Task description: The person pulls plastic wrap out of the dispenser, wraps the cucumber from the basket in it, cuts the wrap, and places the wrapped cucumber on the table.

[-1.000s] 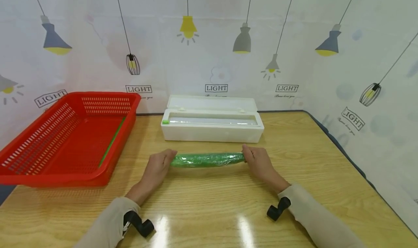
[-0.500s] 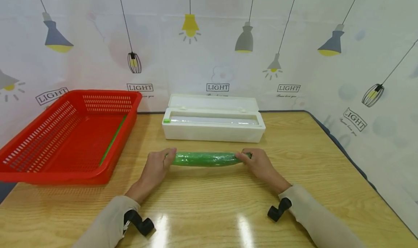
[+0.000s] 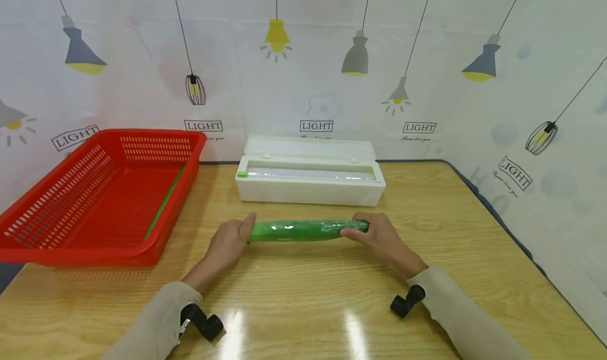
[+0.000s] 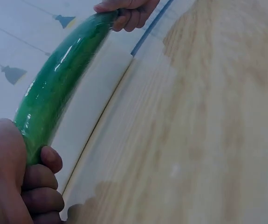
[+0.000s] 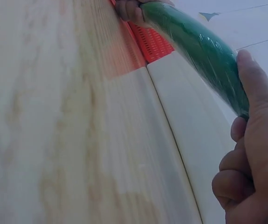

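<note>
A green cucumber (image 3: 299, 231) in shiny clear plastic film is held level above the wooden table, in front of the white box. My left hand (image 3: 228, 243) grips its left end, thumb on the near side and fingers curled beneath. At the other end my right hand (image 3: 377, 239) holds it between thumb and fingers, with the dark tip showing past the thumb. In the left wrist view the film on the cucumber (image 4: 61, 74) looks smooth and tight. Fine wrinkles run along the film on the cucumber (image 5: 203, 49) in the right wrist view.
Behind the hands stands a white cling film box (image 3: 310, 190) with its lid raised and a green slider at its left. A red plastic basket (image 3: 142, 257) with a long green item inside stands at the left. A lamp-patterned wall (image 3: 265, 96) backs the table (image 3: 294, 297).
My right hand has shifted its hold on the cucumber's right end, thumb now lower and the tip more exposed. My left thumb has straightened upward. Box and basket stay put.
</note>
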A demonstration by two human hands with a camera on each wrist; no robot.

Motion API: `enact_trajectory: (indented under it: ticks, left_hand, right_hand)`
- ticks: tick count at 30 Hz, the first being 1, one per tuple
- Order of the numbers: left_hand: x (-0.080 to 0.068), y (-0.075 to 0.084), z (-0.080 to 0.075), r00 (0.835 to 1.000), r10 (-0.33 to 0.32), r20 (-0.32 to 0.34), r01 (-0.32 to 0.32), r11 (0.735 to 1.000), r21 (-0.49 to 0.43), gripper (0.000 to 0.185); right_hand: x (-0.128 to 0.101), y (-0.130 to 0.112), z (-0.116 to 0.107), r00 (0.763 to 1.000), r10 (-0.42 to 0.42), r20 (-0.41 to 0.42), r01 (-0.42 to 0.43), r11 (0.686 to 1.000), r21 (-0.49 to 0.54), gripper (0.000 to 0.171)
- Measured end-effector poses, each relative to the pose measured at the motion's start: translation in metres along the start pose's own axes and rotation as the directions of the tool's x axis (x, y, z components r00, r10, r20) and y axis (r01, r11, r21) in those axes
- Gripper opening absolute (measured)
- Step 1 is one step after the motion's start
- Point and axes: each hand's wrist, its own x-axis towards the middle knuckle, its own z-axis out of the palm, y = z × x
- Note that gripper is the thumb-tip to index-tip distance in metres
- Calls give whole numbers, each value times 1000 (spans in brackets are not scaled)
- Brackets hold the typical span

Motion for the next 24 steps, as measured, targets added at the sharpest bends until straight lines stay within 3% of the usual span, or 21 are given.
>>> enact_trajectory:
  ticks: [3, 5, 9, 13, 16, 20, 22, 24]
  left_hand:
    - [2, -2, 1, 1000, -9, 3, 9, 1000, -17, 65]
    - [2, -5, 2, 1000, 17, -15, -17, 998, -53, 66]
    - [3, -11, 3, 989, 139, -56, -144, 984, -106, 47]
    - [3, -14, 3, 958, 282, -55, -287, 948, -139, 27]
    - [3, -16, 2, 928, 371, -40, -372, 908, -194, 24]
    - [1, -15, 2, 876, 481, -44, -478, 850, -221, 26]
    - [0, -14, 2, 861, 505, -60, -506, 840, -196, 22]
    - [-1, -13, 3, 864, 498, -76, -504, 849, -160, 18]
  right_hand:
    - [0, 0, 0, 1000, 9, 15, -9, 1000, 7, 32]
    - [0, 1, 2, 998, 32, 47, -33, 999, 16, 35]
    - [1, 4, 4, 986, 117, 117, -126, 990, 67, 48]
    - [2, 5, 1, 969, 189, 157, -209, 970, 124, 58]
    - [3, 6, -3, 959, 207, 192, -239, 958, 157, 59]
    - [3, 8, -6, 939, 253, 233, -307, 924, 230, 61]
    - [2, 9, -6, 937, 279, 211, -325, 917, 231, 62]
    - [2, 9, -5, 952, 269, 148, -295, 934, 200, 62]
